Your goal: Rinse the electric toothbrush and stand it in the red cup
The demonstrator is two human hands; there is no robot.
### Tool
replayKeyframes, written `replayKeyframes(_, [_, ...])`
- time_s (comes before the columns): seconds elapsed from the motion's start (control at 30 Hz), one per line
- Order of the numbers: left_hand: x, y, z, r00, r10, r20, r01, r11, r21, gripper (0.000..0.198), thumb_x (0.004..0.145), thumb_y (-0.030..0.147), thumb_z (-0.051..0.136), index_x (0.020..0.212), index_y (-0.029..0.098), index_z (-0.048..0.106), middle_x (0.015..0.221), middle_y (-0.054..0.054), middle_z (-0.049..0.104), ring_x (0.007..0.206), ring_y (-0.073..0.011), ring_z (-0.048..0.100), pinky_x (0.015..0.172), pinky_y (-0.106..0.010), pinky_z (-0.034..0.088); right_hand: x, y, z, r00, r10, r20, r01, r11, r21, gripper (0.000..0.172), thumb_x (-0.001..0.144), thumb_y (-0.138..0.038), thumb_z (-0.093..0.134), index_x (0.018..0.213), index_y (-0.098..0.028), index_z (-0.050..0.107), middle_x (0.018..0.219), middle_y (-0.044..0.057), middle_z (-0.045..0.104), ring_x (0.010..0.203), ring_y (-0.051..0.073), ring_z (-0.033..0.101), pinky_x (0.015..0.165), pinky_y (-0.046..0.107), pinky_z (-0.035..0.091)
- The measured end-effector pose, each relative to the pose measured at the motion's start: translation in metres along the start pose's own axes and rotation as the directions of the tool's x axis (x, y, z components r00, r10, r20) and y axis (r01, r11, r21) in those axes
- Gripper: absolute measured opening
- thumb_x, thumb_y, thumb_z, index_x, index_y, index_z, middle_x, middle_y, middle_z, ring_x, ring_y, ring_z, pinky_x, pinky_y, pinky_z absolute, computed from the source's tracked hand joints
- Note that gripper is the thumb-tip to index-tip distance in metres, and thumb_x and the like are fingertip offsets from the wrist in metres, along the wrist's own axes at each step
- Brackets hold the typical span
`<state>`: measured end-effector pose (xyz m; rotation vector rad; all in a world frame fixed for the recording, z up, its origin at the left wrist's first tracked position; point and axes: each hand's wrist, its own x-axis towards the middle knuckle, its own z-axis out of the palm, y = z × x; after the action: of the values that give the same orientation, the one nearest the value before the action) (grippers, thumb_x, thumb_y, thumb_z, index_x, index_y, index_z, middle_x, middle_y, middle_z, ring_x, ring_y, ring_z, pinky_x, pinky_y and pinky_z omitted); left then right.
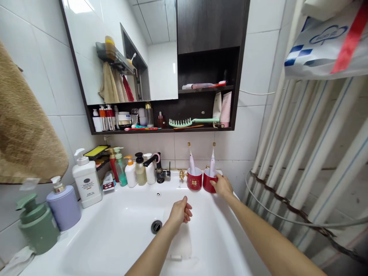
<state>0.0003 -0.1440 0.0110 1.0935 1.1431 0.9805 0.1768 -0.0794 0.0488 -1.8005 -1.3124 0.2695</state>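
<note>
My right hand (223, 186) is closed on the side of the right red cup (209, 183), at the sink's back right corner. A pale electric toothbrush (212, 163) stands upright in that cup. Just left of it is another red cup (194, 180) with gold markings, holding a second electric toothbrush (192, 163). Over the basin of the white sink (115, 237) hovers my left hand (180, 212), fingers loosely curled, with nothing visible in them. The dark drain (156, 227) lies to its left.
A black faucet (159, 168) stands at the back, beside several pump bottles (140, 170). More bottles line the left rim, including a purple one (64, 207). Above hangs a dark mirror cabinet (207, 111) with toiletries. White pipes (310, 153) run along the right wall.
</note>
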Motion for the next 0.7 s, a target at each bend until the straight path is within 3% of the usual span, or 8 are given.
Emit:
replayKeyframes(0.07, [0.000,-0.004,-0.002,1.000,0.010,0.005,-0.010,0.999,0.034,0.040,0.059,0.054,0.037,0.057,0.014,0.043,0.042,0.004,0.044,0.033,-0.0044,0.036,0.038,-0.019,0.022,-0.003,0.007,0.000,0.999,-0.019,0.028,0.021,0.997,-0.078,0.021,0.075,-0.027,0.039,0.091,-0.015,0.047,0.096,0.003,0.049,0.081,0.013,0.048,0.070,0.033,0.040])
replayKeyframes(0.17, [-0.002,-0.004,-0.004,0.999,0.032,-0.005,-0.031,0.994,0.105,0.032,0.063,0.045,0.038,0.058,0.014,0.043,0.044,0.004,0.045,0.034,-0.0042,0.037,0.039,-0.018,0.024,-0.018,0.013,-0.004,0.997,-0.068,0.036,0.072,0.987,-0.142,0.016,0.071,-0.026,0.044,0.080,-0.014,0.050,0.091,0.004,0.049,0.080,0.015,0.048,0.068,0.032,0.039])
replayKeyframes(0.37, [-0.006,-0.011,-0.010,0.992,0.077,-0.095,-0.059,0.982,0.178,0.022,0.065,0.034,0.040,0.062,0.014,0.046,0.056,-0.001,0.051,0.043,-0.0065,0.044,0.043,-0.020,0.031,-0.074,0.016,-0.008,0.970,-0.221,0.103,0.233,0.965,-0.119,0.007,0.063,-0.023,0.047,0.065,-0.017,0.048,0.102,0.009,0.040,0.087,0.019,0.046,0.073,0.029,0.035])
replayKeyframes(0.53, [-0.002,-0.012,-0.018,0.947,0.232,-0.220,-0.162,0.942,0.295,0.020,0.062,0.028,0.047,0.075,0.014,0.052,0.079,-0.007,0.056,0.072,-0.0133,0.051,0.064,-0.025,0.036,-0.129,0.010,0.017,0.914,-0.333,0.232,0.346,0.938,-0.017,0.004,0.060,-0.019,0.049,0.064,-0.019,0.047,0.098,0.006,0.043,0.082,0.016,0.049,0.071,0.024,0.037])
replayKeyframes(0.7, [-0.001,-0.016,-0.024,0.919,0.333,-0.209,-0.240,0.896,0.373,0.039,0.058,0.019,0.051,0.096,0.011,0.049,0.095,-0.010,0.054,0.088,-0.0164,0.047,0.077,-0.023,0.032,-0.160,0.003,0.046,0.876,-0.372,0.307,0.373,0.926,0.056,0.006,0.060,-0.013,0.046,0.063,-0.018,0.047,0.095,0.007,0.045,0.077,0.015,0.051,0.067,0.024,0.040])
